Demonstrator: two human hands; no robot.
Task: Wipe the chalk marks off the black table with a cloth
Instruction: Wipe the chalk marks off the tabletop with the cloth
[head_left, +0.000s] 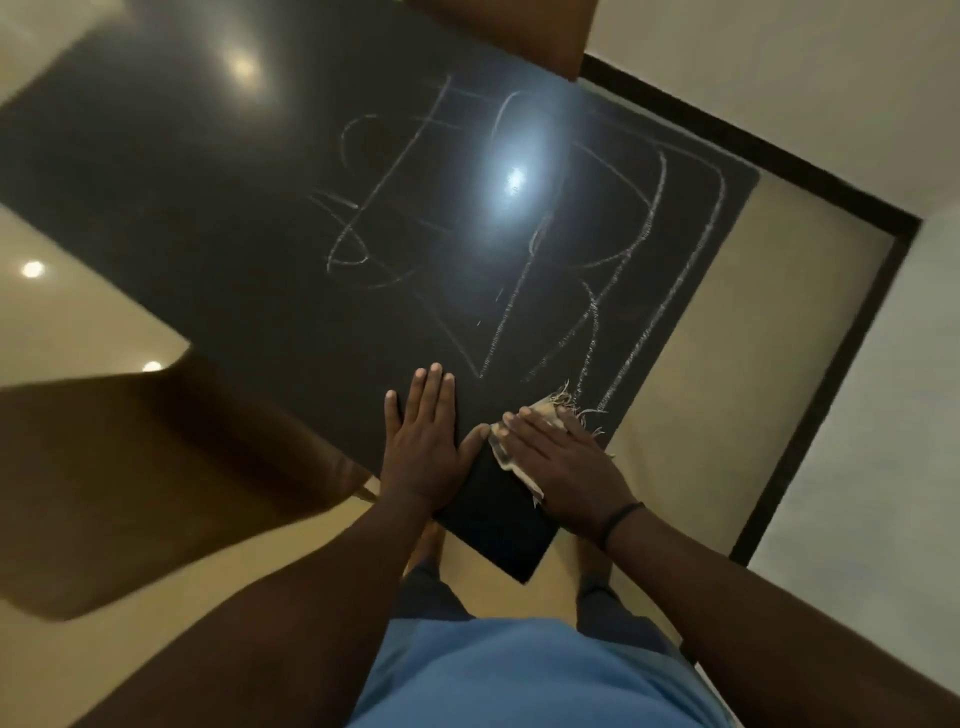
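Right hand (558, 457), fingers flat, presses the frayed cloth (524, 441) at the black table (208, 208)'s near corner; chalk marks (519, 234) lie beyond its fingertips; left hand (423, 441) rests flat beside.

Left hand (423, 441) flat on black table (208, 218); right hand (563, 462) presses frayed cloth (550, 408) beside chalk marks (519, 234)

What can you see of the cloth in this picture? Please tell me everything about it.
The cloth is a small, pale, off-white piece of woven fabric with loose, frayed threads along its far edge. It lies flat on the black table near the near corner, at the lower end of the chalk marks. The right hand presses on it with straight fingers and covers most of it, so only its edges show. The left hand rests flat on the table beside it; whether its thumb touches the cloth cannot be told.
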